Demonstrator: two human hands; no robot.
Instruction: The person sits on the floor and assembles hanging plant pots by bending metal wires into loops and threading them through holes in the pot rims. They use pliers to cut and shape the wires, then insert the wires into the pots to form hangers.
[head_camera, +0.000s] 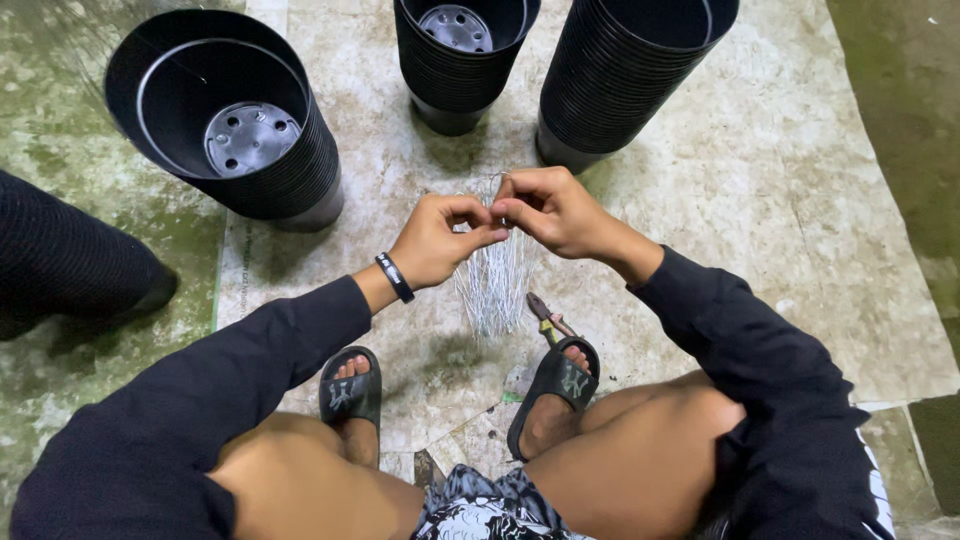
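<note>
Here your left hand (440, 238) and right hand (555, 208) meet fingertip to fingertip over the floor, both pinched narrow on one thin wire (498, 184) whose bent loop shows just above your right fingers. That wire sits at the top of the bundle of cut wires (493, 285), which lies on the pale sheet (760, 200) between your hands and your feet. My read: you are shaping or twisting the wire's end. To do it well, keep the left pinch firm just beside the bend so the shaft stays straight, and let the right fingertips do the turning; hold the piece clear of the bundle so the loose ends do not snag. The pliers (545, 315) rest near your right sandal (553, 385), within reach if the bend resists bare fingers. Mind the cut tips near your bare knees. Containers: three stacks of black plastic pots stand upright beyond your hands. The left stack (290, 170) tilts its mouth toward you and shows only a grey, holed base inside. The middle stack (450, 80) shows the same kind of base and nothing else. The right stack (620, 80) is taller; its inside is dark and cut off by the frame, so contents cannot be told. Another dark ribbed object (60, 255) lies at far left, too cropped to identify.
</note>
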